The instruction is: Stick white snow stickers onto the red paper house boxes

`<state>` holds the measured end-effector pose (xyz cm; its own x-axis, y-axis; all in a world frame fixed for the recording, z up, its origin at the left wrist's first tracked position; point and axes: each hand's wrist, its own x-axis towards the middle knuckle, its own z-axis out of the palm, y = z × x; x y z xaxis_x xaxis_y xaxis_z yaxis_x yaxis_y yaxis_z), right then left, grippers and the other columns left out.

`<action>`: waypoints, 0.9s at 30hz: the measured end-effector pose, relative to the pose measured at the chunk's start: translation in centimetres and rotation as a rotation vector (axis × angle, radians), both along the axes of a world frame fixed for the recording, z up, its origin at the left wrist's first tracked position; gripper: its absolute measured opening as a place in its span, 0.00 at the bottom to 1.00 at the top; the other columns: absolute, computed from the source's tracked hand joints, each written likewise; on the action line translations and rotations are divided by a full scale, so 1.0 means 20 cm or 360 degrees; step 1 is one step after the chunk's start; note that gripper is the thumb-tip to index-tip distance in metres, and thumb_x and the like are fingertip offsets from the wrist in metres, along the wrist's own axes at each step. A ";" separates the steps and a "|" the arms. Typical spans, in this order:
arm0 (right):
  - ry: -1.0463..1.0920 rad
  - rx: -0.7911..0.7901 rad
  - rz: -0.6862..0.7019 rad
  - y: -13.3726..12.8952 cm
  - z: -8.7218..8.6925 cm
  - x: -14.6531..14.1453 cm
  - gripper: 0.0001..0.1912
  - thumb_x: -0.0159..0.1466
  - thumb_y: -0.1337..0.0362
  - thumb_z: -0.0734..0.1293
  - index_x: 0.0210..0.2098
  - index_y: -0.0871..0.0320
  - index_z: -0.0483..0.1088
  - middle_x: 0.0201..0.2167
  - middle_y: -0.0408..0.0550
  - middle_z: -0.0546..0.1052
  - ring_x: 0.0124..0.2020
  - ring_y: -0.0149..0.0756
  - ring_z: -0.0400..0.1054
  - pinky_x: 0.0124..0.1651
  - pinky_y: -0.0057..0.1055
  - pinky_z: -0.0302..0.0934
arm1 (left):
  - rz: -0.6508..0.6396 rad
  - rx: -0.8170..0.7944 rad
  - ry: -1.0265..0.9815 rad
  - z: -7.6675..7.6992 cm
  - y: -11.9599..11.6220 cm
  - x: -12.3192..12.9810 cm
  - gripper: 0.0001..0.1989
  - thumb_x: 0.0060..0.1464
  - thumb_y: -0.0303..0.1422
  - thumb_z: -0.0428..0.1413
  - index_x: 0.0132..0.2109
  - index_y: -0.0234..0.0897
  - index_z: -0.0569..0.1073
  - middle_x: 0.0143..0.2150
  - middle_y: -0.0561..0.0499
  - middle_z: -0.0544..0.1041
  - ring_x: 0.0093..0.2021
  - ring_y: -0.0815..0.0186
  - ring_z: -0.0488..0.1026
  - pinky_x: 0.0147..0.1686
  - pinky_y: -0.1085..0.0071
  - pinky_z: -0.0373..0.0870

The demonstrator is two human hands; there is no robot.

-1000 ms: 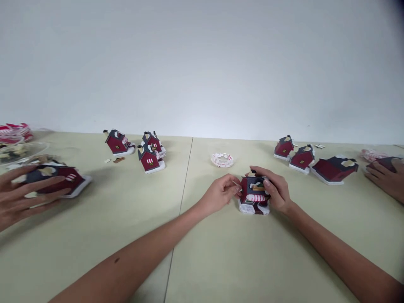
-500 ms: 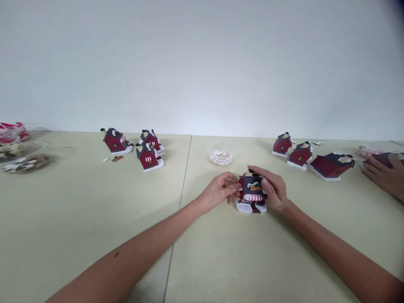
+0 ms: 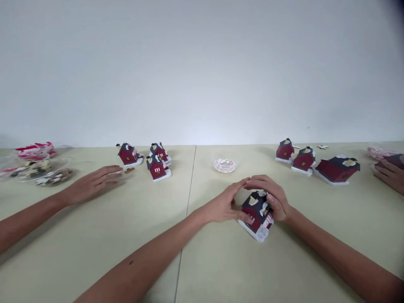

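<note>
A small red model house (image 3: 251,212) with a dark roof and a snowy white base stands tilted round on the table between my hands. My left hand (image 3: 225,205) grips its left side, the thumb pressed on the red wall. Wrapped over the roof from the right is my right hand (image 3: 270,194), its fingertips near those of my left hand behind the house. A striped awning shows at the front, partly behind my right hand. Beyond it lies a clear round dish (image 3: 224,166) holding red-and-white striped pieces.
Several more model houses stand at the back left (image 3: 158,169) and back right (image 3: 303,160). Dishes of small parts (image 3: 53,176) and a striped packet (image 3: 35,150) lie far left. Other people's hands rest at left (image 3: 94,183) and right edge (image 3: 391,174).
The house has been turned so its side wall and roof face me, and it sits a little nearer. Another person's hand has come in from the left.
</note>
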<state>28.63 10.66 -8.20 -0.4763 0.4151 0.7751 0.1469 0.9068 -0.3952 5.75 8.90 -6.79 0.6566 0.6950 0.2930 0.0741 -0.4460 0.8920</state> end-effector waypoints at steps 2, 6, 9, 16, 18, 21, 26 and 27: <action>-0.0010 0.0043 -0.0037 0.01 0.00 -0.01 0.26 0.72 0.54 0.51 0.60 0.55 0.67 0.54 0.58 0.73 0.56 0.54 0.67 0.54 0.55 0.65 | 0.0016 0.0168 0.0058 0.00 -0.01 0.01 0.59 0.40 0.45 0.72 0.73 0.49 0.48 0.72 0.41 0.56 0.68 0.43 0.57 0.62 0.51 0.63; -0.0032 0.0013 -0.0069 0.03 0.02 -0.02 0.27 0.72 0.51 0.51 0.67 0.51 0.57 0.60 0.57 0.66 0.61 0.53 0.61 0.57 0.54 0.64 | 0.0111 0.0563 0.0169 0.00 -0.01 0.01 0.58 0.42 0.48 0.70 0.73 0.52 0.46 0.74 0.42 0.50 0.72 0.44 0.50 0.68 0.48 0.54; -0.0088 -0.0083 -0.0173 0.03 0.04 -0.04 0.27 0.73 0.52 0.50 0.69 0.50 0.51 0.65 0.56 0.60 0.66 0.51 0.55 0.61 0.53 0.61 | 0.0110 0.0831 0.0197 0.02 -0.02 0.02 0.48 0.48 0.47 0.67 0.70 0.51 0.53 0.74 0.42 0.49 0.74 0.48 0.45 0.70 0.49 0.50; -0.0112 -0.0199 -0.0308 0.02 0.03 -0.09 0.23 0.75 0.57 0.49 0.68 0.48 0.52 0.63 0.55 0.63 0.56 0.44 0.66 0.56 0.47 0.66 | 0.0233 0.0678 0.0285 0.08 -0.07 0.04 0.34 0.51 0.43 0.66 0.61 0.45 0.64 0.62 0.41 0.65 0.65 0.53 0.62 0.63 0.55 0.65; -0.0206 -0.0087 -0.0325 0.03 0.04 -0.08 0.23 0.74 0.58 0.50 0.68 0.49 0.52 0.62 0.55 0.65 0.55 0.44 0.67 0.56 0.47 0.66 | 0.0237 0.0650 0.0329 0.11 -0.08 0.04 0.34 0.51 0.42 0.66 0.62 0.45 0.64 0.61 0.42 0.66 0.64 0.54 0.63 0.62 0.57 0.66; -0.0256 0.0088 -0.0530 0.10 0.08 0.03 0.23 0.73 0.58 0.55 0.66 0.51 0.55 0.56 0.55 0.72 0.52 0.45 0.70 0.54 0.47 0.66 | 0.0292 0.0633 0.0401 0.16 -0.11 0.01 0.31 0.52 0.41 0.65 0.60 0.45 0.66 0.59 0.43 0.67 0.61 0.55 0.66 0.60 0.59 0.67; 0.0370 0.0102 -0.1465 0.29 0.14 0.46 0.20 0.71 0.57 0.57 0.60 0.57 0.61 0.48 0.56 0.75 0.44 0.43 0.73 0.47 0.42 0.69 | 0.0537 0.0642 0.0531 0.22 -0.19 -0.23 0.27 0.55 0.39 0.63 0.59 0.46 0.66 0.60 0.45 0.66 0.61 0.56 0.66 0.60 0.60 0.67; 0.0368 0.0072 -0.1609 0.32 0.13 0.55 0.23 0.70 0.56 0.59 0.60 0.59 0.60 0.50 0.58 0.74 0.45 0.45 0.72 0.47 0.43 0.69 | 0.0636 0.0646 0.0560 0.23 -0.21 -0.31 0.26 0.56 0.40 0.62 0.60 0.46 0.66 0.60 0.45 0.66 0.61 0.56 0.66 0.60 0.59 0.67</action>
<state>39.70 17.12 -5.58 0.2406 0.5062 0.8282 0.7722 0.4171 -0.4793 -0.47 4.69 -2.20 0.4757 0.7844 0.3979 0.5593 -0.6189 0.5515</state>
